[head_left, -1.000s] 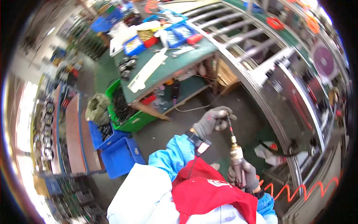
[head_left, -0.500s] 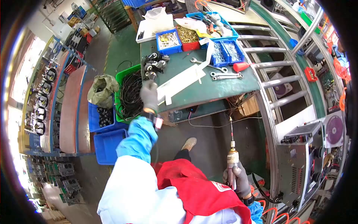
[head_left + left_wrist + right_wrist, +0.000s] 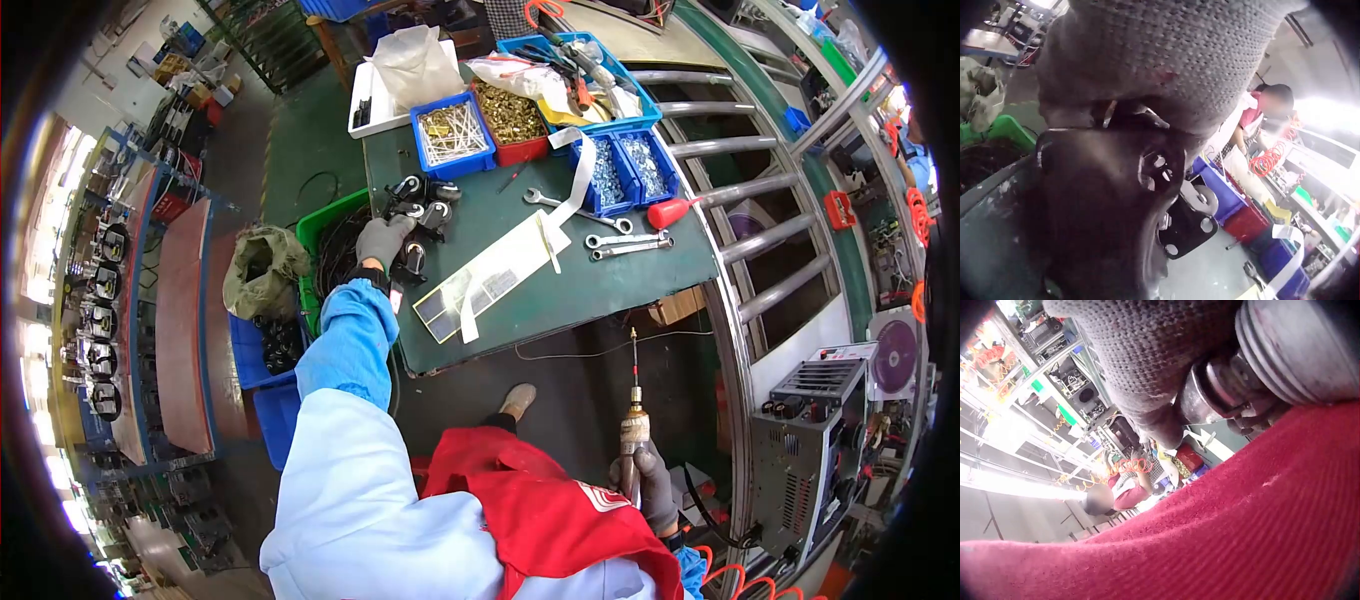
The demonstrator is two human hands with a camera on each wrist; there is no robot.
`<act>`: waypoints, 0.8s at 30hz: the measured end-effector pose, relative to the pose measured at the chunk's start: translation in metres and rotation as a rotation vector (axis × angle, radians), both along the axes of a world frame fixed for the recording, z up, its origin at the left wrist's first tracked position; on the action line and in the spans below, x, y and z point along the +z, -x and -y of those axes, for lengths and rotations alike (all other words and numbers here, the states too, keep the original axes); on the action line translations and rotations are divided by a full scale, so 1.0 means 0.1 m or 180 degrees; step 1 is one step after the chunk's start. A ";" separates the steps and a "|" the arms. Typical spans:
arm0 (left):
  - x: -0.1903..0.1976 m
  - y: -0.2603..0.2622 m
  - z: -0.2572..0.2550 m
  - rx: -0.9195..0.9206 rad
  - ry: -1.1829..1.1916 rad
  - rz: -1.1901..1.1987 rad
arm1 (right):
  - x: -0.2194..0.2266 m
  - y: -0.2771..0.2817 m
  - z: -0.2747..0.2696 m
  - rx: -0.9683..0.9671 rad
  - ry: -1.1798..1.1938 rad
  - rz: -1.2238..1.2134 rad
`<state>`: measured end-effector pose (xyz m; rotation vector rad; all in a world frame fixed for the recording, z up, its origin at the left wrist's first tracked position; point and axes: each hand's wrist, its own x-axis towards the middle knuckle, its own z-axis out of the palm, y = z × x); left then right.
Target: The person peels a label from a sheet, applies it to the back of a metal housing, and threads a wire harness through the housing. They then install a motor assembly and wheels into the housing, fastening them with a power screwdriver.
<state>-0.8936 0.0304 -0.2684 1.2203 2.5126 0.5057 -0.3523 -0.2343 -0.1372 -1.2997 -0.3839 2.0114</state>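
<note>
Over a group of black swivel casters (image 3: 436, 216) on the green table is my gloved left hand (image 3: 383, 240). Its fingers reach in among them and grip one black caster (image 3: 1104, 206), which fills much of the left wrist view; the fingertips are partly hidden behind it. Low at the right, my gloved right hand (image 3: 655, 488) holds a pneumatic screwdriver (image 3: 634, 430) by its body, its long bit pointing up and away. In the right wrist view the glove wraps the metal tool body (image 3: 1300, 347) close against the red apron (image 3: 1222, 519).
On the green table (image 3: 550, 310) lie a label sheet (image 3: 490, 280), several wrenches (image 3: 630, 243), a red-handled screwdriver (image 3: 668, 213) and bins of screws (image 3: 452, 138). A green crate (image 3: 309, 240) of black cables stands left. A roller conveyor (image 3: 745, 190) runs along the right.
My left hand has gone from near the screwdriver's bit, forward and left, to the casters. The table now sits nearer in view. The right hand keeps its hold on the screwdriver.
</note>
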 end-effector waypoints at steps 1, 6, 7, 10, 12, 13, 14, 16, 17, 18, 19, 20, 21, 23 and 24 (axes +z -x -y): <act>0.02 0.01 0.01 0.0056 -0.0096 0.0325 | 0.02 0.01 -0.01 -0.0011 0.0055 -0.0005; 0.37 -0.14 0.20 0.0601 -0.0762 0.1439 | 0.06 -0.02 -0.05 0.0072 0.0156 0.0119; 0.33 -0.07 0.21 0.0657 -0.1051 0.1802 | 0.03 -0.04 -0.03 0.0054 0.0135 0.0108; 0.57 -0.11 0.27 0.0869 -0.1900 0.2442 | -0.09 -0.14 0.06 0.0005 0.0123 0.0069; 0.75 -0.14 0.26 0.0722 -0.1945 0.3118 | -0.13 -0.17 0.11 -0.0018 0.0160 0.0087; 0.83 -0.21 0.23 0.0665 -0.1836 0.3739 | -0.18 -0.18 0.14 -0.0029 0.0148 0.0125; 0.93 -0.31 0.20 0.0593 -0.1677 0.4369 | -0.16 -0.16 0.14 0.0003 0.0083 0.0047; 1.30 -1.00 0.20 0.0196 -0.1276 0.5138 | -0.07 -0.12 0.09 -0.0029 -0.0049 -0.0078; 1.26 -1.27 0.14 0.0145 -0.0909 0.5260 | 0.00 -0.09 0.06 -0.0046 -0.0152 -0.0013; 1.22 -1.64 0.11 0.0136 -0.0987 0.5479 | 0.08 -0.05 0.03 -0.0085 -0.0253 0.0073; 1.20 -2.00 0.09 -0.0109 -0.0843 0.5603 | 0.18 -0.01 0.00 -0.0148 -0.0340 0.0172; 1.20 -2.37 0.09 -0.0372 -0.0682 0.5731 | 0.25 0.01 -0.01 -0.0230 -0.0428 0.0279; 1.27 -2.77 0.12 -0.0475 -0.0583 0.5771 | 0.22 0.01 0.00 -0.0298 -0.0680 0.0489; 1.33 -3.43 0.15 -0.0632 -0.0234 0.5933 | 0.26 0.01 0.04 -0.0608 -0.0777 0.0530; 1.41 -3.75 0.22 -0.0797 -0.0144 0.5761 | 0.28 0.00 0.06 -0.0758 -0.0830 0.0553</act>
